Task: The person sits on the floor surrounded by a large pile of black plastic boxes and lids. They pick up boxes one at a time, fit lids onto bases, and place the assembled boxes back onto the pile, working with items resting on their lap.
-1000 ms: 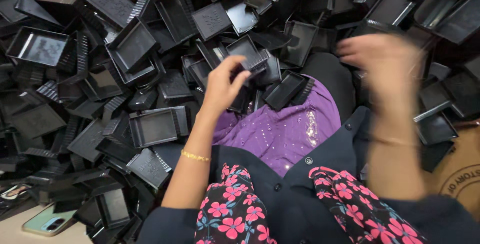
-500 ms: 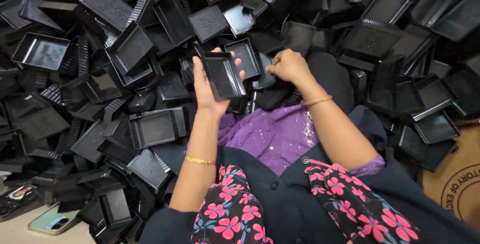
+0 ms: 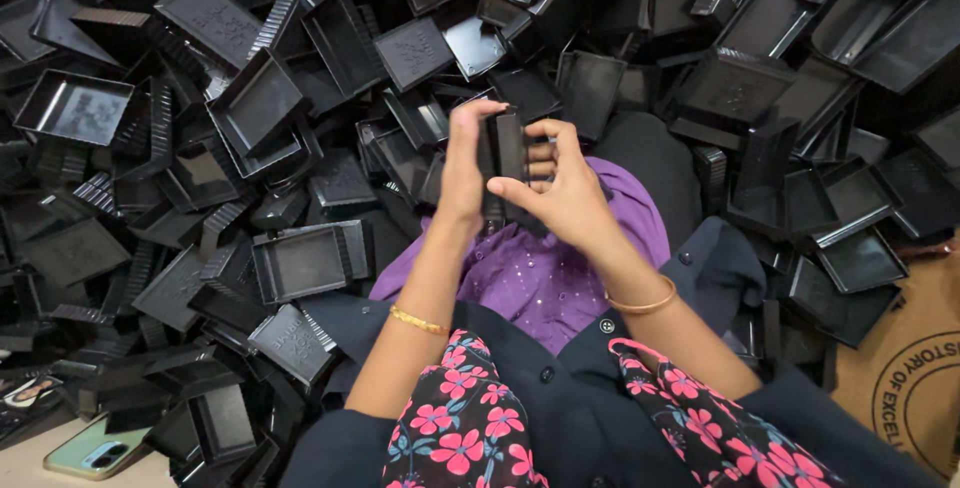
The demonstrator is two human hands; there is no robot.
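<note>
Black plastic trays (image 3: pixel 503 148), a small stack held on edge, sit between both hands just above the person's lap, in front of the great heap of loose trays (image 3: pixel 240 118) that fills the upper and left parts of the view. The left hand (image 3: pixel 462 163) backs the stack from its left side, with its fingers (image 3: pixel 468 113) curled over the top edge and closed on it. The right hand (image 3: pixel 560 188) meets the stack from the right, thumb laid across the near face and fingers (image 3: pixel 541 160) wrapped behind, also gripping it. Each wrist carries a thin gold bangle (image 3: pixel 420 322). Below the hands lies purple sequinned cloth (image 3: pixel 540 278) on the lap, bordered by a dark garment with buttons (image 3: pixel 560 398) and floral sleeves (image 3: pixel 460 428). A phone in a pale green case (image 3: pixel 95 448) lies at the lower left, and a piece of brown cardboard (image 3: pixel 910 378) shows at the lower right.
</note>
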